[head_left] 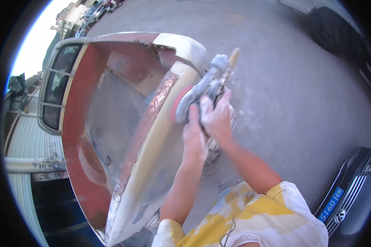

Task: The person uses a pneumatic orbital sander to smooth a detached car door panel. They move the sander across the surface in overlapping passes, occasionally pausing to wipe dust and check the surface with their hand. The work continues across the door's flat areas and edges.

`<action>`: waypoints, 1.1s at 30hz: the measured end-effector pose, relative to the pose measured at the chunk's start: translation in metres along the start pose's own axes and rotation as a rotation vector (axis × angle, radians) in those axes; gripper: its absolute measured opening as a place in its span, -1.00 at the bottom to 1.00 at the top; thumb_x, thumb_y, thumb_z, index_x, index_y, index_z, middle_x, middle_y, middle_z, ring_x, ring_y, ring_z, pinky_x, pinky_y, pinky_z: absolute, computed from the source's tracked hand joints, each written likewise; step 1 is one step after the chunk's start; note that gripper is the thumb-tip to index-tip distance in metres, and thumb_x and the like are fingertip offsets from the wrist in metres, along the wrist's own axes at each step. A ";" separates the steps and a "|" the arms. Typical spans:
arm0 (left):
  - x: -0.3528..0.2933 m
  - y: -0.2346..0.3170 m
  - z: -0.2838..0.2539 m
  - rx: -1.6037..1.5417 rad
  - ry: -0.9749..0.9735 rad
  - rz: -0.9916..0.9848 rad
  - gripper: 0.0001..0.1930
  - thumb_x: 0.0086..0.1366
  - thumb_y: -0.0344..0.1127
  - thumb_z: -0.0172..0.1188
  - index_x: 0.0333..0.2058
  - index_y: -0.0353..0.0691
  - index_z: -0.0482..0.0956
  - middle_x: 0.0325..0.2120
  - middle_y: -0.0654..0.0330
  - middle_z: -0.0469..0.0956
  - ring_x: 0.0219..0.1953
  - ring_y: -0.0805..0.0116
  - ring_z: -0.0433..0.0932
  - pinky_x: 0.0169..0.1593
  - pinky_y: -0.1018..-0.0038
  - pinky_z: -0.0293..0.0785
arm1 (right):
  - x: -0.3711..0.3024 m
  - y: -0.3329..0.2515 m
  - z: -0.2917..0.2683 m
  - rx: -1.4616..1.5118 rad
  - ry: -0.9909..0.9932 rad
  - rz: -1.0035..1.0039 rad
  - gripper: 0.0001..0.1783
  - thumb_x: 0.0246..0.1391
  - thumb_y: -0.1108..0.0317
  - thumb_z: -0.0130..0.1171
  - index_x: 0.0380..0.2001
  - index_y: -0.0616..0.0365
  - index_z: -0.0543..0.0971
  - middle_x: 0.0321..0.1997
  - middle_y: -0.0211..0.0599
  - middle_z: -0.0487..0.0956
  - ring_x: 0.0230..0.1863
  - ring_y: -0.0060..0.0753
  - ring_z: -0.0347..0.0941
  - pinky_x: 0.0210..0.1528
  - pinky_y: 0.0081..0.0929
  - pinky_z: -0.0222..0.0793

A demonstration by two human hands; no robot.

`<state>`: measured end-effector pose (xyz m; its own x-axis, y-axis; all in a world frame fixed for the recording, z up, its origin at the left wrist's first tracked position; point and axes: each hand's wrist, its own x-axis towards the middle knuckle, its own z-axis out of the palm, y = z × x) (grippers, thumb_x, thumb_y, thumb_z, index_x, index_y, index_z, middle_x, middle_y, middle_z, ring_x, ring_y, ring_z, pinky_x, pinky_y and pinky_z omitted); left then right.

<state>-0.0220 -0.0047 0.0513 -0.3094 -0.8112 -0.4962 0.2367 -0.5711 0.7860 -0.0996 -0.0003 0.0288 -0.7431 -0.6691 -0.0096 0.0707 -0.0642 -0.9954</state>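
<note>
A dust-coated power sander [196,95] with a round red-edged pad [178,105] is held on edge against the outer face of a pickup truck's tailgate [150,164]. The gripping fingers of my left hand [194,133] wrap the near side of the sander's body. Close beside it, my right hand [217,118] also closes on the tool, with whitish dust on its fingers. A tan, stick-like end juts out beyond the sander; its kind is unclear. Cream and white patches cover the tailgate, and its top edge shows worn red paint. Motion blurs the sander and hands.
The red-sided truck bed [119,99] lies beyond the tailgate, with the cab's rear window [59,84] at far left. Grey concrete floor [280,103] stretches right. A dark car's front [346,193] stands at lower right, and another vehicle's wheel [329,31] at upper right.
</note>
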 end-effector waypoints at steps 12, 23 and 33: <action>0.014 -0.021 0.010 -0.021 -0.056 0.034 -0.35 0.47 0.16 0.07 0.26 -0.29 0.37 0.17 0.18 0.48 0.18 0.37 0.48 0.18 0.40 0.47 | 0.017 0.003 -0.010 -0.074 0.049 0.021 -0.45 0.23 0.30 0.13 0.13 0.44 0.24 -0.03 0.23 0.57 0.03 0.11 0.55 0.11 -0.12 0.40; 0.003 0.017 0.047 -0.190 -0.247 -0.036 -0.27 0.50 0.25 -0.13 0.40 -0.17 0.15 0.31 0.16 0.34 0.30 0.23 0.37 0.35 0.28 0.28 | 0.039 -0.063 -0.014 -0.324 0.116 -0.081 -0.39 0.14 0.17 0.16 0.05 0.43 0.25 -0.20 0.43 0.60 -0.09 0.43 0.56 0.04 0.10 0.42; 0.010 0.014 0.077 -0.497 -0.425 -0.065 -0.39 0.51 0.21 -0.16 0.27 -0.13 0.35 0.12 0.16 0.49 0.10 0.21 0.51 0.16 0.22 0.47 | 0.058 -0.089 -0.023 -0.684 -0.014 -0.201 -0.42 0.08 0.14 0.19 -0.06 0.44 0.30 -0.30 0.32 0.62 -0.21 0.38 0.60 -0.08 0.08 0.49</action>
<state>-0.0928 -0.0111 0.0863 -0.6501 -0.7111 -0.2680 0.5712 -0.6898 0.4449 -0.1643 -0.0160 0.1146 -0.6891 -0.7027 0.1772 -0.5034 0.2882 -0.8146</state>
